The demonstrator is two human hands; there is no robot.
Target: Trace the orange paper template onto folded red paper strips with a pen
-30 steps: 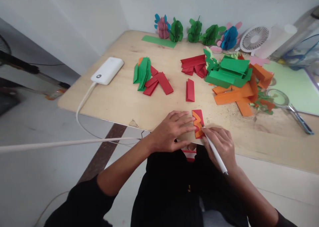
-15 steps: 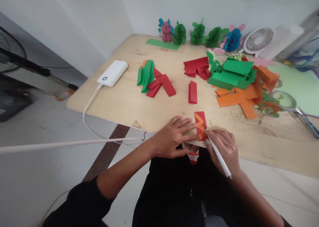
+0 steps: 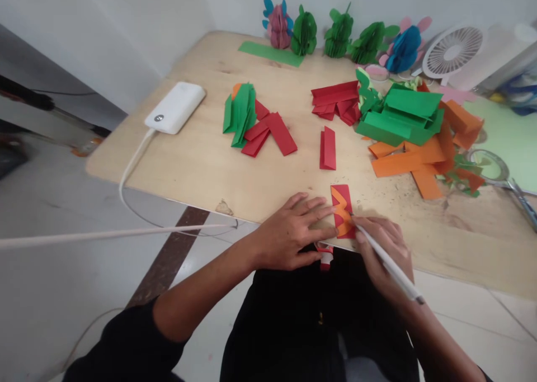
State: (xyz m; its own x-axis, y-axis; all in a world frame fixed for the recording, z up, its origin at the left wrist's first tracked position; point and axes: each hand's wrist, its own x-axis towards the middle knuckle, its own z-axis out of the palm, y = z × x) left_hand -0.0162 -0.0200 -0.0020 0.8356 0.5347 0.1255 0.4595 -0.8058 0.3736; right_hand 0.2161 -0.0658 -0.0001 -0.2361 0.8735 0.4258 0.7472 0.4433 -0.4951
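Near the front edge of the table lies a red paper strip with a wavy orange paper cutout on top of it. My left hand is spread open, its fingertips pressing the left side of the cutout and strip down. My right hand grips a white pen, its tip touching the cutout's right edge. Just beyond is a folded red paper strip, apart from both hands.
Folded green strips and red strips lie left of centre, near a white power bank with a cable. Green folded paper, orange strips and scissors lie to the right. Paper figures and a small fan stand behind.
The view has tilted and shifted slightly. The pen leans lower to the right, its tip still at the cutout's right edge. My left hand keeps its hold on the paper.
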